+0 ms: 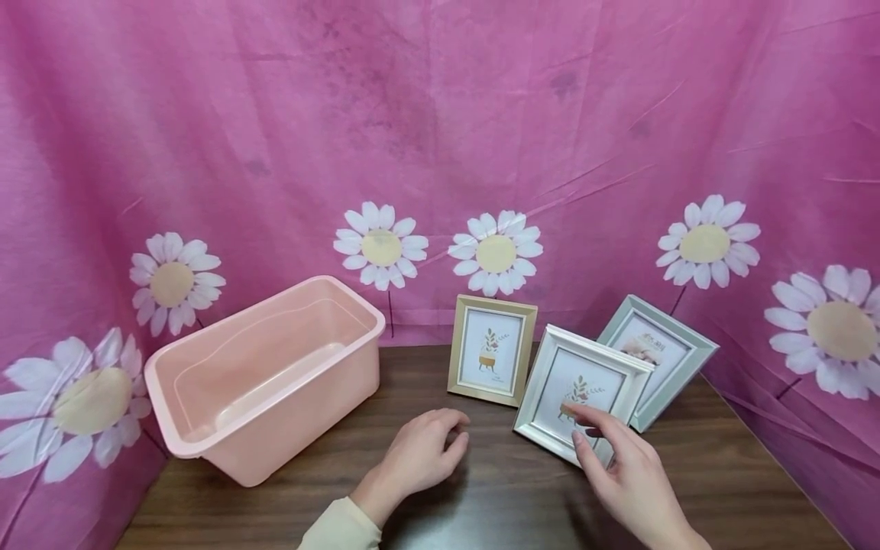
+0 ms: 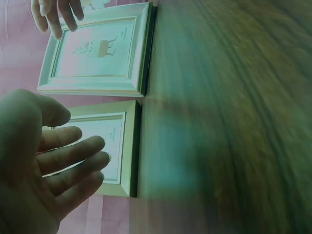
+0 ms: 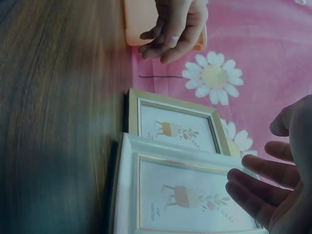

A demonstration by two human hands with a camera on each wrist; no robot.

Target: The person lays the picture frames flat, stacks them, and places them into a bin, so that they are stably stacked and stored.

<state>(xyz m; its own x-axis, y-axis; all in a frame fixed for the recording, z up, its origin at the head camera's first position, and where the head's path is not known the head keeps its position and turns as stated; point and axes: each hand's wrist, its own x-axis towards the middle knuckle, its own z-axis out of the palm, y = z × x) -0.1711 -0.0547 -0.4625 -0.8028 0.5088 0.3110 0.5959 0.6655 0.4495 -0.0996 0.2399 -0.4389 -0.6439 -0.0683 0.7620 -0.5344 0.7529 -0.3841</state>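
Note:
Three picture frames stand upright at the right of the wooden table. The white picture frame (image 1: 584, 393) is nearest, showing a potted plant print. Behind it on the left is the gold picture frame (image 1: 492, 350), and behind on the right a grey-green picture frame (image 1: 660, 351) leans tilted, partly hidden by the white one. My right hand (image 1: 629, 466) hovers in front of the white frame, fingers loosely bent with nothing in them. My left hand (image 1: 422, 451) is over the table in front of the gold frame, relaxed and holding nothing; its palm shows in the left wrist view.
A pink plastic bin (image 1: 275, 382) stands on the left of the table (image 1: 495, 504), its inside bare. A pink cloth (image 1: 440, 137) printed with white daisies hangs behind and along both sides, close behind the frames.

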